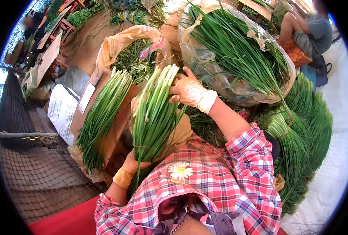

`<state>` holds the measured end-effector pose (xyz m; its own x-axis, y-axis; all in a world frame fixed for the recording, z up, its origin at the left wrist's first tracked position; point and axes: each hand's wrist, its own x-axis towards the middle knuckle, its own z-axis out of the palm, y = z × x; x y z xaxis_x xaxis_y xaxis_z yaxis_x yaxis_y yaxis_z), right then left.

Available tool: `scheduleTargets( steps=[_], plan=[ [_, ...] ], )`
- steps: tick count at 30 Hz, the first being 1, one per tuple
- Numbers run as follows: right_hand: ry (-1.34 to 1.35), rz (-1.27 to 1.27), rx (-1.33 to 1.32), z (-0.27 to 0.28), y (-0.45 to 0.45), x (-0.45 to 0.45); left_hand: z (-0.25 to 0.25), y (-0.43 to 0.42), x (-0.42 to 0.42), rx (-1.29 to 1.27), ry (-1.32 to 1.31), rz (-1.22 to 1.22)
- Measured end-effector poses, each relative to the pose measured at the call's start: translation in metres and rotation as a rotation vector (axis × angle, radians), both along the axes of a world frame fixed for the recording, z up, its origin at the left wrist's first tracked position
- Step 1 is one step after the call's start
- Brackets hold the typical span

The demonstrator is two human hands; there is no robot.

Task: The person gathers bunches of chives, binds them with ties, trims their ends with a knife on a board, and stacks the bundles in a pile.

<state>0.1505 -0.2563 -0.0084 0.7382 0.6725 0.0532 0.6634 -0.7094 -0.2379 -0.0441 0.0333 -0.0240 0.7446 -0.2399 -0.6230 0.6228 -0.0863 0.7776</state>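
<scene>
Handling of a bunch of long green stalks (154,117), seen from a camera worn on the head. The bunch lies in front of the wearer's plaid shirt (221,160), tilted slightly, its pale stem ends pointing forward and its darker leaves trailing back toward the body. The left hand (137,162), with a band-like cuff at the wrist, is closed around the leafy rear part of the bunch. The right hand (189,88), in a thin, translucent glove, is at the right edge of the pale stem ends; its fingers are bent and loosely parted, and how firmly they press on the stalks cannot be told. Just to the left, a second bunch (103,117) lies at a similar slant over a brown board (78,122), also with its pale ends forward. Beyond the two bunches stands an open plastic bag (101,53) containing cut greenery; to its right, a larger clear bag (199,58) holds long green leaves that spill over its rim. On the wearer's right, bundles (287,133), at least some bound with red bands, lie massed on a pale ground sheet (332,168). Dark netting (45,156) covers the area at lower left, beside a white printed sack (61,111). At upper right, another person (317,33) sits on an orange-red seat (295,55).
</scene>
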Motion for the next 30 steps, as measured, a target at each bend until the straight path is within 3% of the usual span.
scheduleTargets(
  steps=[2,6,8,9,10,12,13,14,16,17,18,20,22,24,26,29,30],
  plan=[
    [0.374,0.007,0.06,0.012,-0.006,0.006,-0.005,0.003,-0.001,0.04,-0.094,-0.043],
    [0.201,-0.108,0.177,0.007,-0.005,-0.001,-0.003,0.004,0.003,0.009,0.003,-0.049],
    [0.164,-0.356,0.063,0.009,-0.005,0.003,-0.001,0.002,0.004,-0.053,-0.092,-0.052],
    [0.07,-0.354,0.169,-0.001,-0.015,0.006,-0.002,0.003,0.004,-0.053,-0.092,-0.052],
    [0.074,-0.446,0.098,-0.007,-0.024,0.012,-0.003,0.004,0.003,-0.059,-0.081,-0.054],
    [0.037,-0.735,0.281,-0.028,-0.062,0.018,-0.004,0.007,0.002,-0.066,-0.073,-0.052],
    [0.314,-0.923,0.367,-0.019,-0.083,0.015,-0.003,0.008,0.001,-0.075,-0.079,-0.032],
    [0.113,-0.875,0.053,-0.03,-0.108,0.011,-0.003,0.009,-0.002,-0.085,-0.083,-0.013],
    [0.285,-0.706,-0.535,-0.09,-0.159,-0.012,-0.014,0.02,-0.005,-0.096,-0.044,-0.009],
    [0.367,-0.671,-0.658,-0.095,-0.169,-0.036,-0.018,0.024,-0.005,-0.106,-0.005,-0.009],
    [0.394,-0.678,-0.692,-0.134,-0.201,-0.047,-0.018,0.023,-0.003,-0.111,-0.012,-0.008],
    [0.451,-0.734,-0.591,-0.071,-0.161,-0.048,-0.016,0.019,-0.006,-0.073,-0.046,-0.009],
    [0.342,-0.749,0.073,-0.025,-0.129,-0.036,-0.015,0.016,-0.007,-0.052,-0.024,-0.011],
    [0.317,-0.537,0.592,-0.003,-0.094,-0.023,-0.013,0.009,-0.003,-0.034,-0.019,-0.015],
    [-0.189,-0.253,0.252,0.022,-0.057,-0.017,-0.013,0.003,-0.003,-0.025,-0.115,-0.014],
    [0.022,-0.156,-0.159,0.013,-0.032,-0.011,-0.016,0.001,-0.005,0.026,-0.153,-0.054],
    [0.221,-0.128,-0.253,0.017,-0.028,-0.004,-0.016,0.0,-0.005,0.077,-0.167,-0.069]
  ],
)
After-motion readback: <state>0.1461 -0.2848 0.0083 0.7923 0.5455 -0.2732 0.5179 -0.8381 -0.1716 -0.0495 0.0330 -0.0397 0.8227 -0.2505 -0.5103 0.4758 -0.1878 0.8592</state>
